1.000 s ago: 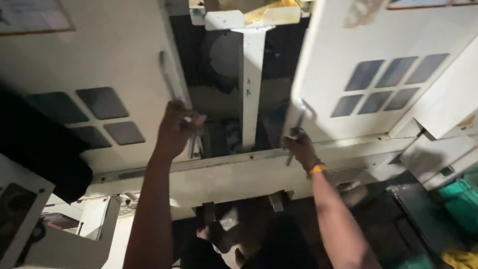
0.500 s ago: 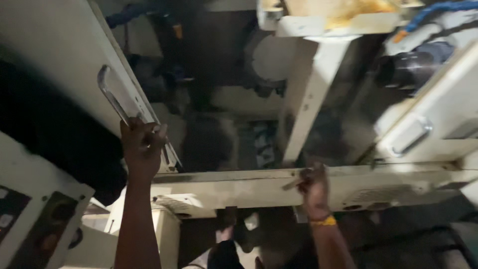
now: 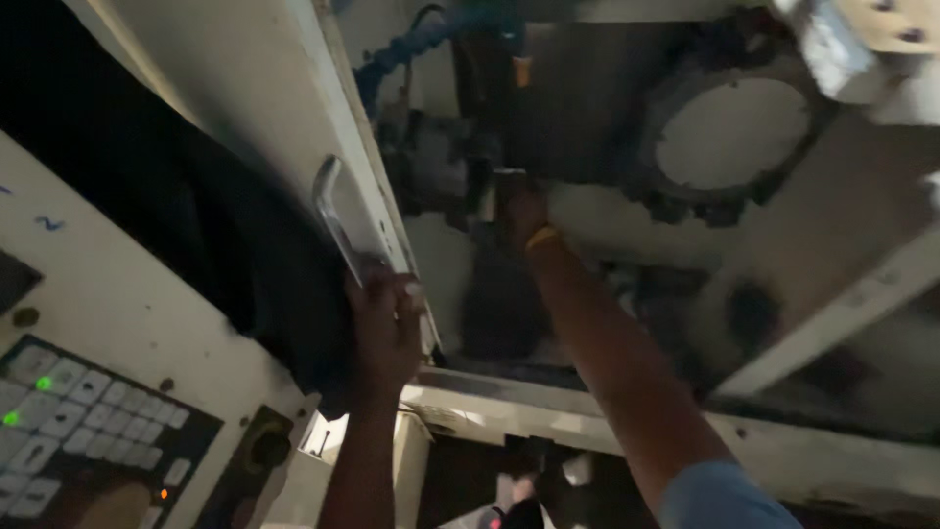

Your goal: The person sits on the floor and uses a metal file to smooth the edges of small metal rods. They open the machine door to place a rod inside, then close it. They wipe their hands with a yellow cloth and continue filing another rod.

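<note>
1. The left hand [image 3: 384, 328], at lower centre of the frame, is gripping the lower end of the metal door handle [image 3: 338, 220], with its fingers curled around the bar. The handle is running up toward the centre left, fixed to the pale sliding door [image 3: 245, 108].
2. The right hand [image 3: 521, 208] is reaching deep into the dark machine interior at upper centre, with a yellow wristband [image 3: 540, 237] showing at the wrist. It is touching a dark part beside the blue hose [image 3: 411, 44]; I cannot tell whether its fingers are closed on anything, because that area is too dim.
3. A large round toothed disc [image 3: 729, 132] is sitting at upper right, apart from the right hand.
4. A keypad panel [image 3: 93, 421] with 2 green lights is showing at lower left.
5. To do this well, I judge the left hand should be keeping a firm hold on the handle so the door is not sliding onto the reaching arm.
6. The right hand should be moving slowly by feel, staying clear of the disc's teeth.
</note>
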